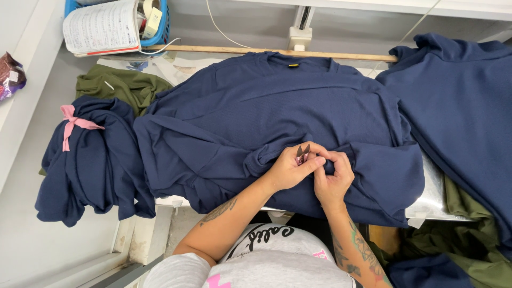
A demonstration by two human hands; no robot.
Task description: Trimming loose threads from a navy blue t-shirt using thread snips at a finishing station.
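Note:
A navy blue shirt point(256, 106) lies spread on the table, its collar toward the far side. My left hand point(290, 168) holds small thread snips point(302, 153) with the blades pointing up, right at a bunched fold of the shirt near its lower part. Pinching that same fold, my right hand point(333, 178) touches the left hand's fingertips. Both hands rest on the fabric close to the table's near edge.
A bundle of navy garments tied with a pink strip point(85, 154) hangs at the left, over olive green cloth point(122, 85). More navy fabric point(458, 106) lies at the right, olive cloth point(469, 240) below it. A blue basket with a notebook point(104, 24) sits at the back left beside a wooden stick point(266, 52).

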